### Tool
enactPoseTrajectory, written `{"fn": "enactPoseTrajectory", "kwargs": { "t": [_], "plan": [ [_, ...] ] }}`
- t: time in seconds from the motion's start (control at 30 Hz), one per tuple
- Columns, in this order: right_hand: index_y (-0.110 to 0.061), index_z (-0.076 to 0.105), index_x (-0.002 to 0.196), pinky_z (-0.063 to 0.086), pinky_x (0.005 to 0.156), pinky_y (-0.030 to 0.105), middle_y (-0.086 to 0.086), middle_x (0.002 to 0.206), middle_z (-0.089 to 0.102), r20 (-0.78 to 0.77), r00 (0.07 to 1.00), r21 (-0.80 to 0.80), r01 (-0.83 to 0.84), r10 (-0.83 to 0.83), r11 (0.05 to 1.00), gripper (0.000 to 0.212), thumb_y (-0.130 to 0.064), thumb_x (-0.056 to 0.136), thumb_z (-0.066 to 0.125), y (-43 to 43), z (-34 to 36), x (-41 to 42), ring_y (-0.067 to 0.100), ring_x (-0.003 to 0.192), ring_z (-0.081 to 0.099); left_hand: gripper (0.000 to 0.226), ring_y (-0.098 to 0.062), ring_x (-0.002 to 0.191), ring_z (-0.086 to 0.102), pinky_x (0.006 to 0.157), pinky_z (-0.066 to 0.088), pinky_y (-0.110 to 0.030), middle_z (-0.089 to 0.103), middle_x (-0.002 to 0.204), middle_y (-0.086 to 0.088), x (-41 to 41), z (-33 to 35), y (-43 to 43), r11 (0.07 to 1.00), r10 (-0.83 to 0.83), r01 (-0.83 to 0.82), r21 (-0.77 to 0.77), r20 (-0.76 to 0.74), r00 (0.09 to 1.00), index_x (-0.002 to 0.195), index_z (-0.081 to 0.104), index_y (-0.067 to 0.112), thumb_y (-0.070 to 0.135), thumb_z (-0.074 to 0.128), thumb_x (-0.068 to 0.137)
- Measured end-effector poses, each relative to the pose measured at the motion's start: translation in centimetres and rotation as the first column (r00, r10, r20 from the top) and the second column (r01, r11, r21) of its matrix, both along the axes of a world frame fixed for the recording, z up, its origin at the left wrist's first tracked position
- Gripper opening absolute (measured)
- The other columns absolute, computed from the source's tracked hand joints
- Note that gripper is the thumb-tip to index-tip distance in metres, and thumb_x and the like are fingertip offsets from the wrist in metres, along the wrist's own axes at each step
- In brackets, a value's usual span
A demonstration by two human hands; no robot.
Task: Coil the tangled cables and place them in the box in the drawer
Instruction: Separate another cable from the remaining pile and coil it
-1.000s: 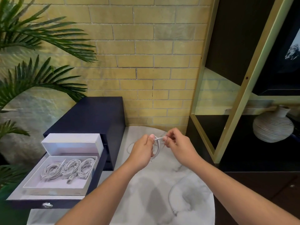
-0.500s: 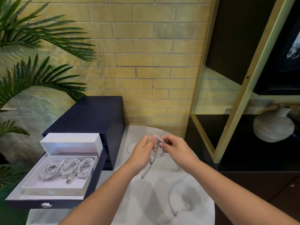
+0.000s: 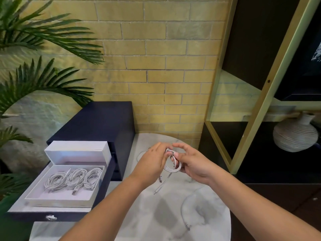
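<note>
Above the round marble table [image 3: 156, 214] my left hand [image 3: 152, 162] and my right hand [image 3: 192, 164] both hold a white cable [image 3: 172, 168] wound into a small coil between them. Its two plug ends hang loose below the coil, down to about the table top. Another white cable [image 3: 184, 209] lies uncoiled on the table near my right forearm. To the left an open dark-blue drawer [image 3: 52, 214] holds a white box [image 3: 57, 199] with three coiled white cables [image 3: 74, 178] inside; its lid leans upright at the back.
The dark-blue drawer cabinet [image 3: 97, 122] stands against the brick wall left of the table. Palm fronds [image 3: 34, 80] hang over the left side. A black shelf unit with a gold frame [image 3: 257, 105] and a ribbed vase [image 3: 295, 134] stands at the right.
The straight stretch of cable pinched between my hands has become a wound coil. Both hands dropped slightly, and the free ends now dangle below them.
</note>
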State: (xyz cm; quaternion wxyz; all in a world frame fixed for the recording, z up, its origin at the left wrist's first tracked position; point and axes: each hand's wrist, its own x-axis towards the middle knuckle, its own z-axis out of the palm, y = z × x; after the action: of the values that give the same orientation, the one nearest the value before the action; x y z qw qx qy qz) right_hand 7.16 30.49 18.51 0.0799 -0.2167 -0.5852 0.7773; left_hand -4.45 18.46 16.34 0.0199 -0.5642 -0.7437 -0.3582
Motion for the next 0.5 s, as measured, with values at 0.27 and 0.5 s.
{"fn": "enactPoseTrajectory", "kwargs": {
  "t": [0.27, 0.5],
  "plan": [
    [-0.031, 0.04, 0.129, 0.049, 0.077, 0.023, -0.008, 0.092, 0.053, -0.074, 0.981, 0.895, 0.144, -0.177, 0.421, 0.057, -0.022, 0.083, 0.073, -1.5, -0.3, 0.1, 0.007, 0.084, 0.052, 0.028, -0.019, 0.092, 0.052, 0.074, 0.038, -0.029, 0.053, 0.104, 0.0, 0.5, -0.4, 0.7, 0.943, 0.304, -0.304, -0.133, -0.025, 0.952, 0.109, 0.049, 0.014, 0.031, 0.027, 0.104],
    [-0.018, 0.045, 0.13, 0.052, 0.072, 0.037, 0.003, 0.101, 0.062, -0.119, 0.993, 0.993, 0.119, -0.018, -0.011, 0.05, -0.007, 0.086, 0.065, -1.4, -1.3, 0.2, 0.02, 0.094, 0.056, 0.03, -0.018, 0.076, 0.048, 0.06, 0.034, -0.03, 0.053, 0.094, -0.004, 1.7, -0.1, 1.3, 0.915, 0.394, -0.374, -0.149, 0.141, 0.908, 0.093, 0.044, 0.013, 0.034, 0.025, 0.103]
  ]
}}
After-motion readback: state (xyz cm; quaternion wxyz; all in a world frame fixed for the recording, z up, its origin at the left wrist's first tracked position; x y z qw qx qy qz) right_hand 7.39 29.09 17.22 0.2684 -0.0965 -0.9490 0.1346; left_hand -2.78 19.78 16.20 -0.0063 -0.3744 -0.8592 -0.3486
